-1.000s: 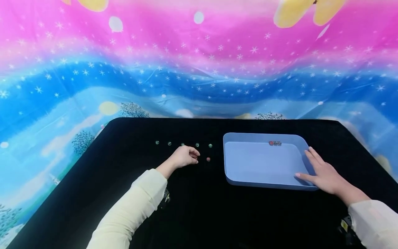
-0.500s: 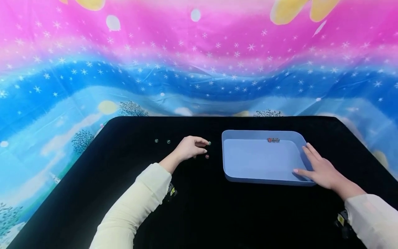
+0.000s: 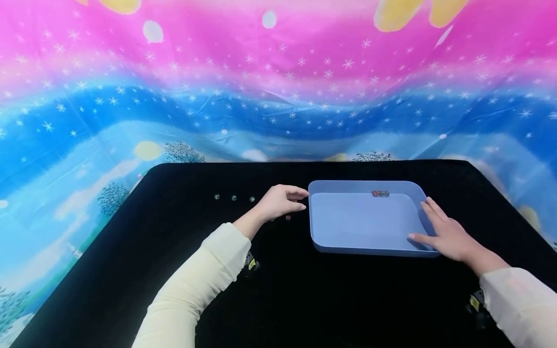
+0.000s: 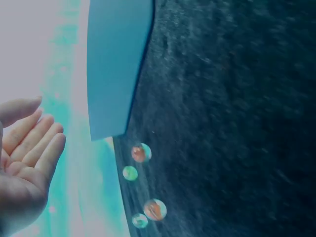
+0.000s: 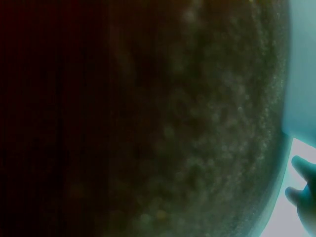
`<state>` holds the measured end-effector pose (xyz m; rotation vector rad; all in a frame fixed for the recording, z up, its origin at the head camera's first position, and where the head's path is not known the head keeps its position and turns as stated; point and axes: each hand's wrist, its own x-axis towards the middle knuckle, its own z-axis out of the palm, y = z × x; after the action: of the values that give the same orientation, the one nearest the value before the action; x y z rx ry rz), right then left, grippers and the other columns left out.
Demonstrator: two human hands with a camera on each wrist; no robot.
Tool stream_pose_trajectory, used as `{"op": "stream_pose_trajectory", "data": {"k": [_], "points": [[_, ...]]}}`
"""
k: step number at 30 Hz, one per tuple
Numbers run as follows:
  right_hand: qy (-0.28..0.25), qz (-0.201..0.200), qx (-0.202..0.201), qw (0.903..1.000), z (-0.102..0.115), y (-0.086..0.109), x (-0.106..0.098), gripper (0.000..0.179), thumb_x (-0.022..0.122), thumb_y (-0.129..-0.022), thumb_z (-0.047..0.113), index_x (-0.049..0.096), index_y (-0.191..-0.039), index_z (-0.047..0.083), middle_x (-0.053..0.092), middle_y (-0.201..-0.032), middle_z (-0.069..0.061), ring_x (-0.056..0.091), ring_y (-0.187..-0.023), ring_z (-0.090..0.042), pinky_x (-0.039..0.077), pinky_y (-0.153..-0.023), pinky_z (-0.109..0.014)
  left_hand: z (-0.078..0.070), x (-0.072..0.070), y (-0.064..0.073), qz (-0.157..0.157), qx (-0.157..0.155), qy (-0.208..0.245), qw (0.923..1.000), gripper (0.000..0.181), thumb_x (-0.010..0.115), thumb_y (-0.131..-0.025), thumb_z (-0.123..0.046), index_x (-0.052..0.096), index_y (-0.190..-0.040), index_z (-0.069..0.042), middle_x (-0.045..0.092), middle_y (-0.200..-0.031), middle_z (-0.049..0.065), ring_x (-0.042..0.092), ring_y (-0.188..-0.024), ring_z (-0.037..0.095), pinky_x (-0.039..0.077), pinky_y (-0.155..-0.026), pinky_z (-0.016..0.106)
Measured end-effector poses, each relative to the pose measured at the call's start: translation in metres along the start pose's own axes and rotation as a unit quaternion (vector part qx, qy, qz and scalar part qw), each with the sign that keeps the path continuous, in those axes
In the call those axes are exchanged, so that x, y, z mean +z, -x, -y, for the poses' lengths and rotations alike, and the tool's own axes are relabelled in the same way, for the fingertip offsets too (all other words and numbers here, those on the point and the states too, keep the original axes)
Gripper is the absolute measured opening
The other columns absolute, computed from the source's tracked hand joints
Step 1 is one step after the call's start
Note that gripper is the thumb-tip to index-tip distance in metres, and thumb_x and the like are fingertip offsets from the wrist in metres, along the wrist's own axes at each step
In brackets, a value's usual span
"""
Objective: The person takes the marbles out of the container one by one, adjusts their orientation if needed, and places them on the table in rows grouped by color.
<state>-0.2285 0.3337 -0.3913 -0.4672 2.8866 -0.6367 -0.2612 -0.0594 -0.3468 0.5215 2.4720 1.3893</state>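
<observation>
My left hand [image 3: 283, 199] hovers with its fingertips right at the left rim of a blue-grey tray [image 3: 357, 220]. In the left wrist view its palm faces up, fingers extended and thumb apart, with nothing between them. Below that hand lie orange-red marbles [image 4: 155, 210] and green marbles [image 4: 130, 173] on black cloth. More green marbles [image 3: 234, 198] sit in a row left of the hand, which hides part of that row. My right hand [image 3: 450, 237] rests on the tray's right wall, its thumb inside and its fingers straight over the rim.
Against the tray's far wall is a small cluster of marbles [image 3: 380, 194], one of them reddish. Black cloth [image 3: 270, 295] covers the table. Behind its far edge hangs a printed pink and blue backdrop [image 3: 243, 87].
My left hand has moved right, from over the marbles to the tray's left rim, uncovering the third green marble. My right hand stays on the tray. The head view has shifted slightly.
</observation>
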Motion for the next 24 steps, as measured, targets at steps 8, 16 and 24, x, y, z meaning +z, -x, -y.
{"op": "stream_pose_trajectory", "data": {"k": [8,16,24], "points": [[0.002,0.005,0.009,0.9999,0.0,0.0,-0.001,0.096,0.052,-0.08,0.049,-0.003,-0.135,-0.006,-0.016,-0.138,-0.024,0.0,-0.12,-0.049,0.013,-0.086,-0.064,-0.013,0.004,-0.009,0.023,0.007,-0.044,0.9988,0.029,0.063,-0.08,-0.015,0.061,-0.109,-0.015,0.057,-0.112,0.003,0.054,-0.099,0.013,0.047,-0.068,0.035],[0.004,0.006,0.014,0.9999,0.0,0.0,-0.001,0.096,0.052,-0.08,0.05,-0.002,-0.134,-0.008,-0.016,-0.137,-0.024,-0.001,-0.121,-0.048,0.012,-0.086,-0.064,-0.026,0.011,-0.021,0.04,0.029,-0.067,0.9965,0.026,0.062,-0.08,-0.017,0.062,-0.106,-0.017,0.058,-0.108,-0.002,0.053,-0.099,0.01,0.044,-0.077,0.023],[0.0,0.002,0.008,1.0,-0.001,0.0,0.0,0.093,0.053,-0.081,0.046,-0.001,-0.135,-0.007,-0.014,-0.138,-0.025,-0.001,-0.121,-0.047,0.012,-0.086,-0.064,-0.039,0.018,-0.037,0.052,0.035,-0.076,0.9951,0.028,0.063,-0.08,-0.016,0.062,-0.108,-0.017,0.059,-0.106,-0.007,0.053,-0.098,0.007,0.044,-0.075,0.021]]}}
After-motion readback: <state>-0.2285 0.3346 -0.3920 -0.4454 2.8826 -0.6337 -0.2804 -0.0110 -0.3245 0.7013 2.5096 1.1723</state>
